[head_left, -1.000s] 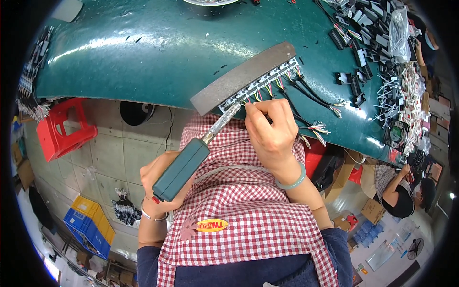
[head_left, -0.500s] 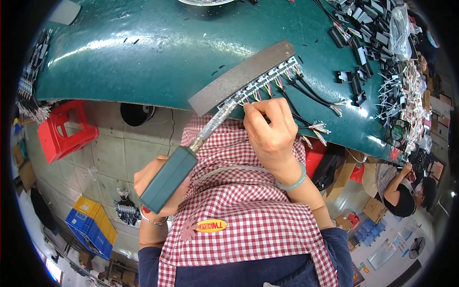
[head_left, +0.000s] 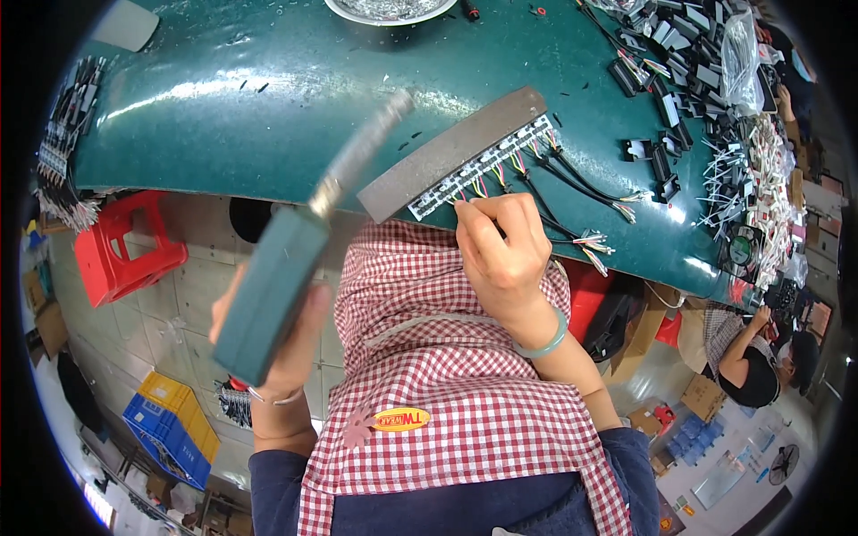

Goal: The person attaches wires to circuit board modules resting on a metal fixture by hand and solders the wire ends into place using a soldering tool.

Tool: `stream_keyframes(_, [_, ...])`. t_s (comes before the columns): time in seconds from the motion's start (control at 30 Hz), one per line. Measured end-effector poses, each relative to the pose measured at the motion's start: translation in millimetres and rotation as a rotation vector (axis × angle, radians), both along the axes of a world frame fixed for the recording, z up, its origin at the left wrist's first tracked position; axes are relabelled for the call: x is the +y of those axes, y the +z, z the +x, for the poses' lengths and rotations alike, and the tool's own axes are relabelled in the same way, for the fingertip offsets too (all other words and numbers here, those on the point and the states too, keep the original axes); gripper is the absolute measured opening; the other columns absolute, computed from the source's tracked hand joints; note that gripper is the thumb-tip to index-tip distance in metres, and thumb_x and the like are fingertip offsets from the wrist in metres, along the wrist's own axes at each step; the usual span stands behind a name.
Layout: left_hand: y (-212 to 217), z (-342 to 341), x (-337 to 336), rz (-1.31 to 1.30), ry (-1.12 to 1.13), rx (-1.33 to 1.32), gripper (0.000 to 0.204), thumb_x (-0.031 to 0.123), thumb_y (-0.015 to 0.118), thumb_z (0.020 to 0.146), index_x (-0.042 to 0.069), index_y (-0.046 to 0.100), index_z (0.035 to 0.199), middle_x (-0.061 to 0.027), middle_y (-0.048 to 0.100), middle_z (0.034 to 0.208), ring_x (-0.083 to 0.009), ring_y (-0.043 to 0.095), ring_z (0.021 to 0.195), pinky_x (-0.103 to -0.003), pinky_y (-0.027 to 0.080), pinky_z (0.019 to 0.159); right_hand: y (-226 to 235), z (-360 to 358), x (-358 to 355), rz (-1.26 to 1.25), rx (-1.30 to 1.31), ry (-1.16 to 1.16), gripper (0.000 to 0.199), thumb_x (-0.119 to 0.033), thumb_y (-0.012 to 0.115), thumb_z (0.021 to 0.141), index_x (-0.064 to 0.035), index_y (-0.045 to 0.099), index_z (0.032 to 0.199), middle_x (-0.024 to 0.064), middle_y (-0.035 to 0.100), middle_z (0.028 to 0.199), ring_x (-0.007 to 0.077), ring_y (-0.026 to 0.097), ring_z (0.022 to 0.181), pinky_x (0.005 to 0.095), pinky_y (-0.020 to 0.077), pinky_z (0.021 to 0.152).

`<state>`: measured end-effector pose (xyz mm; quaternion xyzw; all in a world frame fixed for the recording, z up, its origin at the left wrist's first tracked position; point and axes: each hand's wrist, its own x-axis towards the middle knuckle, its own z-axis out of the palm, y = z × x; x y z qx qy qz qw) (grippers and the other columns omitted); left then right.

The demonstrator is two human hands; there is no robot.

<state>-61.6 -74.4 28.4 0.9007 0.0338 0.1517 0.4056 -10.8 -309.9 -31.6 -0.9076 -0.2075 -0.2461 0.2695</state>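
Lifting soldering iron [head_left: 286,259] in left hand [head_left: 290,344], raised higher; right hand [head_left: 500,246] steadying connectors [head_left: 487,170]

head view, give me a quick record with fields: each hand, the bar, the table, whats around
left hand: grips the teal handle of a tool, its blade blurred over the table
right hand: fingers at the connectors under the bar
bar: grey, flat, at the table edge with a connector row and coloured wires
table: green
nearby: red stool, black parts at right
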Motion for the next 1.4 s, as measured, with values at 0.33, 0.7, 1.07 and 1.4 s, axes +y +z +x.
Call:
stream_keyframes(0.33, [-5.5, -27.7, -3.2, -0.195, -0.242, 0.186, 0.024, 0.0, 0.074, 0.068, -0.008, 0.067, 0.089, -0.0173, 0.068, 0.086, -0.0276, 0.068, 0.069, -0.032, 0.053, 0.064, -0.8, 1.4, -1.9, 0.034, -0.001, 0.051, 0.023, 0.003, 0.07, 0.064, -0.0008, 0.067, 0.086, 0.0055, 0.059, 0.081, 0.0227, 0.058, 0.073, 0.0317, 0.049, 0.057])
stream_keyframes(0.7, [-13.3, -28.4, -1.5, -0.176, -0.35, 0.163, 0.019, -0.003, 0.072, 0.066, -0.006, 0.067, 0.084, -0.0146, 0.066, 0.083, -0.0294, 0.067, 0.069, -0.032, 0.052, 0.062, 0.0, 1.0, -2.2, -0.005, 0.0, 0.076, 0.023, -0.002, 0.067, 0.063, 0.0001, 0.067, 0.086, 0.0065, 0.059, 0.084, 0.0233, 0.058, 0.075, 0.032, 0.0496, 0.058])
stream_keyframes(1.07, [-23.3, -25.5, -0.2, -0.179, -0.369, 0.105, 0.017, 0.004, 0.072, 0.07, -0.006, 0.062, 0.08, -0.0127, 0.057, 0.07, -0.0258, 0.055, 0.055, -0.032, 0.042, 0.053, 1.6, 3.0, -3.6, -0.043, 0.016, 0.102, 0.02, -0.004, 0.065, 0.066, -0.0001, 0.066, 0.085, 0.0068, 0.059, 0.084, 0.0233, 0.058, 0.077, 0.0316, 0.0496, 0.059])
stream_keyframes(1.4, [-18.4, -23.1, 3.0, -0.194, -0.377, 0.157, 0.016, 0.002, 0.071, 0.07, -0.006, 0.062, 0.08, -0.0117, 0.055, 0.069, -0.0244, 0.054, 0.054, -0.032, 0.041, 0.051, 4.5, 1.9, -2.8, -0.077, 0.022, 0.108, 0.021, -0.006, 0.064, 0.066, -0.0005, 0.066, 0.086, 0.0067, 0.057, 0.084, 0.0233, 0.057, 0.077, 0.0312, 0.0494, 0.06])
